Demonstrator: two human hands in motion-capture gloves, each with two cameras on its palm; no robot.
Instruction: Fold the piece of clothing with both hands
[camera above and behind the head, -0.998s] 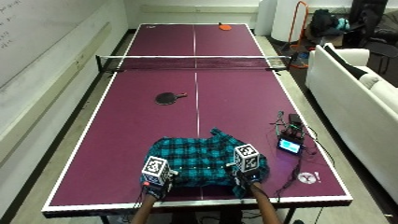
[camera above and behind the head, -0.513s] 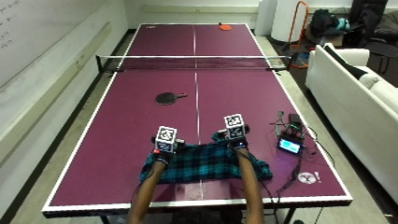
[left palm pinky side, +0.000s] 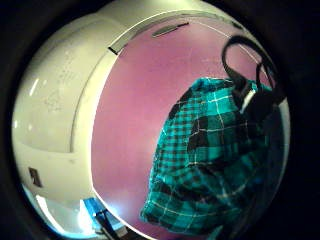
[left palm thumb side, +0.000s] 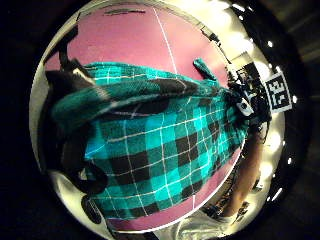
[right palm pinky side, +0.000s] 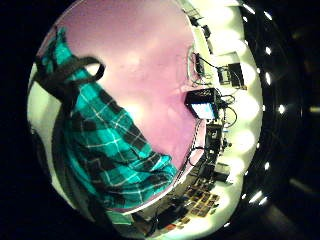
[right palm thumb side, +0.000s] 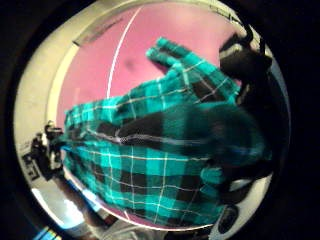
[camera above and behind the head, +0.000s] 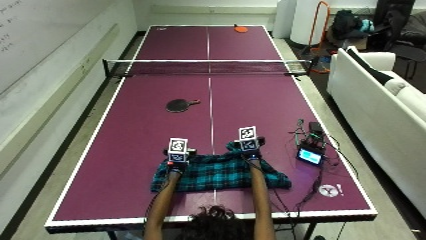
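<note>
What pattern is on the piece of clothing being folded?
The piece of clothing is a teal-and-black plaid with thin white lines, showing best in the left thumb side palm view.

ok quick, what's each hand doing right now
Left hand: grips the far edge of the plaid shirt.
Right hand: grips the same far edge, further along.

text: none legible | whiteboard (camera above and behind the head: 40, 35): faint marks, unreadable (too small) | device screen (camera above and behind the head: 310, 156): unreadable

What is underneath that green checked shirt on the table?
Under the teal-and-black plaid shirt lies the purple ping-pong table. Whether anything is between them is hidden by the cloth.
</note>
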